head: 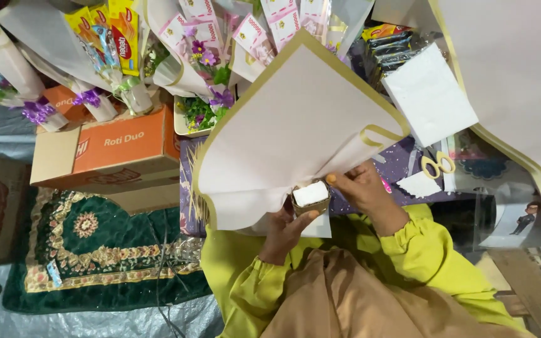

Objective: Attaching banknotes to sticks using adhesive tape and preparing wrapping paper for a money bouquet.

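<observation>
My left hand [285,229] grips a small white foam block [311,193] wrapped at its base in tan paper, thumb pressed against its side. My right hand [361,186] pinches the lower edge of a large cream wrapping sheet with a gold border [289,125] and holds it against the block. The sheet fans up and away from me, hiding what lies behind it. Both arms wear lime-green sleeves.
An orange cardboard box [120,147] sits to the left, with finished bouquets of snacks, paper notes and purple flowers [205,59] behind it. A white foam slab [430,94] and gold-handled scissors [438,164] lie at right. A green patterned rug [95,250] covers the floor at lower left.
</observation>
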